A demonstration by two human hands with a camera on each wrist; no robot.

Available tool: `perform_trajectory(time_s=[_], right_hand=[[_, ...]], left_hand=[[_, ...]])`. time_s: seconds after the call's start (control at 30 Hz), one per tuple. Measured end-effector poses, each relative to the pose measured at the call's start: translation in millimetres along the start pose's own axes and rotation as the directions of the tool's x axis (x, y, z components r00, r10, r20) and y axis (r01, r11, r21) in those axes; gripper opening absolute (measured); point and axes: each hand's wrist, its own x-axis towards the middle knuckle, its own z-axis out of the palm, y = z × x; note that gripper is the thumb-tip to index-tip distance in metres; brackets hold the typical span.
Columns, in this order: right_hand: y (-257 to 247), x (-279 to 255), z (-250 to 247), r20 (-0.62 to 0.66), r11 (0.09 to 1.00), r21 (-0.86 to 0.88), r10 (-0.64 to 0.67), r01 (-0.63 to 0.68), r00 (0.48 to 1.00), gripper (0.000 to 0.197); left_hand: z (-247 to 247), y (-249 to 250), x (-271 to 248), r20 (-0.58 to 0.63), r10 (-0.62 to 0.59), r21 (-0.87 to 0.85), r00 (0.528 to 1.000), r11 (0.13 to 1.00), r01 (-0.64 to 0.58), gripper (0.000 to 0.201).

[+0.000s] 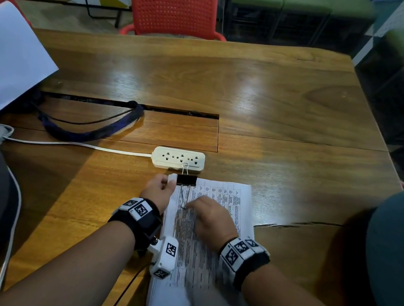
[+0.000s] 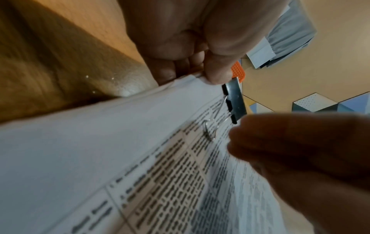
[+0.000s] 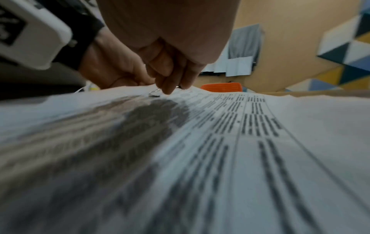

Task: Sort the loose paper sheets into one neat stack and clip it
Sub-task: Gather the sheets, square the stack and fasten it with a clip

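A stack of printed paper sheets (image 1: 203,272) lies on the wooden table (image 1: 301,155) in front of me. A black binder clip (image 1: 186,180) grips its far left edge. One wire handle (image 1: 184,196) is folded down onto the top page and the other points away. My left hand (image 1: 171,183) pinches the stack's far left corner beside the clip, thumb on top. My right hand (image 1: 188,205) has curled fingers, with thumb and forefinger on the end of the folded handle. The left wrist view shows the clip (image 2: 235,101) and that handle (image 2: 210,131). The right wrist view shows the fingertips (image 3: 166,91) at the wire loop (image 3: 154,95).
A white power strip (image 1: 178,159) sits just beyond the clip, its cable running left. A dark blue strap (image 1: 93,133) and a cable slot lie further left. A large white sheet (image 1: 3,60) leans at the left edge. A red chair (image 1: 174,0) stands behind the table.
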Motion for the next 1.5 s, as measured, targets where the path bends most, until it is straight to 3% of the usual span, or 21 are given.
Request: perform_trajectory(time_s=[0.1,0.17,0.27,0.43,0.57,0.63,0.73,0.8,0.9,1.03,1.13,1.2,1.27,1.3,1.37,1.43,1.5], right_hand=[[3,17,-11,-0.074,0.995,-0.069,0.072,-0.077,0.995,0.052],[6,29,-20,-0.005,0.99,-0.128,0.067,-0.067,0.998,0.06],[10,43,-33,0.129,0.995,-0.058,0.091,-0.084,0.987,0.062],[-3,53,-58,0.306,0.97,0.015,0.225,-0.241,0.925,0.068],[-8,56,-69,0.437,0.932,-0.117,0.358,-0.343,0.825,0.078],[-10,54,-75,0.466,0.934,-0.15,0.356,-0.325,0.81,0.075],[-13,50,-75,0.46,0.939,-0.069,0.329,-0.336,0.825,0.068],[-13,48,-72,0.429,0.937,-0.026,0.326,-0.349,0.843,0.067],[-3,41,-71,0.39,0.935,-0.054,0.343,-0.351,0.854,0.067],[26,20,-79,0.309,0.888,-0.127,0.458,-0.442,0.833,0.043],[36,2,-78,0.176,0.828,0.13,0.522,-0.545,0.835,0.032],[38,-11,-71,0.133,0.703,0.401,0.59,-0.588,0.796,0.039],[42,-26,-57,0.25,0.532,0.519,0.654,-0.669,0.714,0.05],[41,-34,-50,0.356,0.483,0.467,0.664,-0.74,0.658,0.054],[38,-48,-42,0.508,0.504,0.308,0.631,-0.807,0.587,0.046],[37,-58,-38,0.494,0.557,0.195,0.655,-0.807,0.572,0.031],[40,-63,-37,0.438,0.568,0.098,0.713,-0.817,0.548,0.033]], left_hand=[[2,8,-13,-0.045,0.051,-0.073,0.998,0.996,-0.055,0.019],[3,17,-25,-0.07,0.09,-0.114,0.993,0.989,-0.098,0.023],[6,23,-41,-0.069,0.163,-0.185,0.984,0.967,-0.173,0.023],[4,26,-55,-0.069,0.215,-0.297,0.974,0.928,-0.226,0.02],[4,21,-61,-0.035,0.255,-0.364,0.966,0.897,-0.25,0.024],[4,20,-63,-0.051,0.265,-0.35,0.963,0.898,-0.266,0.022],[5,19,-63,-0.107,0.256,-0.286,0.961,0.918,-0.276,0.014],[6,19,-66,-0.081,0.244,-0.299,0.966,0.919,-0.258,0.014],[2,20,-69,-0.061,0.195,-0.299,0.979,0.932,-0.204,0.015],[-12,15,-61,-0.096,0.082,-0.246,0.992,0.964,-0.103,0.016],[-16,11,-54,-0.1,-0.003,-0.255,0.995,0.967,-0.022,0.014],[-15,9,-49,-0.109,-0.037,-0.246,0.993,0.969,0.009,0.014],[-18,6,-42,-0.119,-0.064,-0.232,0.991,0.972,0.035,0.016],[-19,4,-40,-0.131,-0.078,-0.223,0.988,0.974,0.047,0.018],[-21,0,-34,-0.15,-0.119,-0.209,0.981,0.974,0.087,0.022],[-20,-6,-31,-0.151,-0.133,-0.187,0.98,0.977,0.104,0.024],[-15,-7,-32,-0.112,-0.131,-0.181,0.985,0.977,0.11,0.029]])
